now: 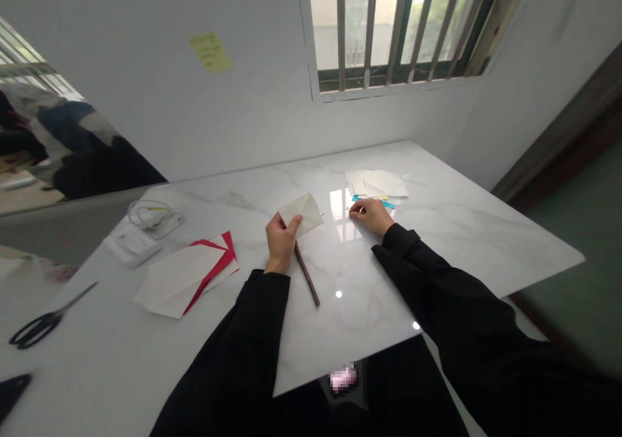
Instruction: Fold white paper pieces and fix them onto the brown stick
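My left hand (280, 239) pinches a cream piece of paper (307, 215) that looks folded, thumb on top, above the white marbled table (359, 301). A tiny shiny bit (321, 214) shows at the paper's right edge. My right hand (370, 215) rests low over the table to the right, fingertips pressed together; what they hold, if anything, is too small to make out. Beside the right hand lies a stack of cream papers (381, 183) with a blue sheet (389, 204) at its near side. Below my left hand lies a thin dark brown stick (307, 275).
On the left lie cream sheets (179, 275) with red paper (211, 275), a white box (131, 244) with a coiled cable (162, 220), and black-handled scissors (41, 328). A yellow note (211, 51) sticks to the wall. A barred window (389, 28) is ahead.
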`<control>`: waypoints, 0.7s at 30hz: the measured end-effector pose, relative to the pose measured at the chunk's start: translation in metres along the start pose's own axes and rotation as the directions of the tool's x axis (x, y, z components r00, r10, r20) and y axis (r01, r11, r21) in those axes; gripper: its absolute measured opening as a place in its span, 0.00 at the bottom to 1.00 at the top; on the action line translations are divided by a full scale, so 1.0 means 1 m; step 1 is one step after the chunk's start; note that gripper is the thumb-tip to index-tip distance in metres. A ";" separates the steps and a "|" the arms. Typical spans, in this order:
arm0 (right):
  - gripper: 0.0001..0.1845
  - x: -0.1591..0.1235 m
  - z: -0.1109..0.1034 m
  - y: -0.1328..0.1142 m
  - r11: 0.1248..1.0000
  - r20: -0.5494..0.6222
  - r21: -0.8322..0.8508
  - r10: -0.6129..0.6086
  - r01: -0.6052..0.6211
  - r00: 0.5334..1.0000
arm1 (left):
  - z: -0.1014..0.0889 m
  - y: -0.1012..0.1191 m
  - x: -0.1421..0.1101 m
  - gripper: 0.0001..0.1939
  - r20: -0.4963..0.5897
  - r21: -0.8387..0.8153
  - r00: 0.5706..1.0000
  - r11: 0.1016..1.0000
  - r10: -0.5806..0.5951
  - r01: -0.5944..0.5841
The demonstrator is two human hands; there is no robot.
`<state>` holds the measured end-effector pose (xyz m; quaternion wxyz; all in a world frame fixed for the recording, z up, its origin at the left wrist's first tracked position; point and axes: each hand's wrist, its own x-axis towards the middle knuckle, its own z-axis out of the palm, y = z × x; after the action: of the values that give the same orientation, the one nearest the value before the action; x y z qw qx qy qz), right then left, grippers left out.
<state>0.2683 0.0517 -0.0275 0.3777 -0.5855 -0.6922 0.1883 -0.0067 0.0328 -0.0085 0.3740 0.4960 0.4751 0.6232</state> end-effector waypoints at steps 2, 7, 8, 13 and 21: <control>0.03 -0.001 -0.001 -0.003 0.995 -0.011 0.098 0.003 -0.002 1.000 | 0.002 0.005 -0.003 0.21 0.022 0.009 1.000 1.000 0.007 -0.008; 0.16 -0.003 0.011 -0.030 0.817 0.086 0.576 -0.026 -0.028 0.996 | 0.005 0.014 -0.008 0.25 0.064 -0.046 0.997 0.998 -0.032 0.035; 0.18 -0.004 0.015 -0.037 0.779 0.101 0.627 -0.049 -0.025 0.994 | 0.006 0.014 -0.009 0.25 0.072 -0.063 0.996 0.997 -0.044 0.049; 0.17 -0.005 0.032 -0.059 0.720 0.082 0.686 -0.216 0.102 0.973 | 0.011 0.014 -0.014 0.27 0.119 -0.116 0.986 0.984 -0.118 0.132; 0.16 -0.011 0.032 -0.056 0.748 0.105 0.651 -0.256 0.128 0.961 | 0.015 0.015 -0.022 0.27 0.197 -0.070 0.970 0.985 -0.139 0.155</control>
<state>0.2072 0.0330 -0.0119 0.5042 -0.3273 -0.6760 0.4262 0.0129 0.0114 0.0011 0.4839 0.5009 0.4455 0.5626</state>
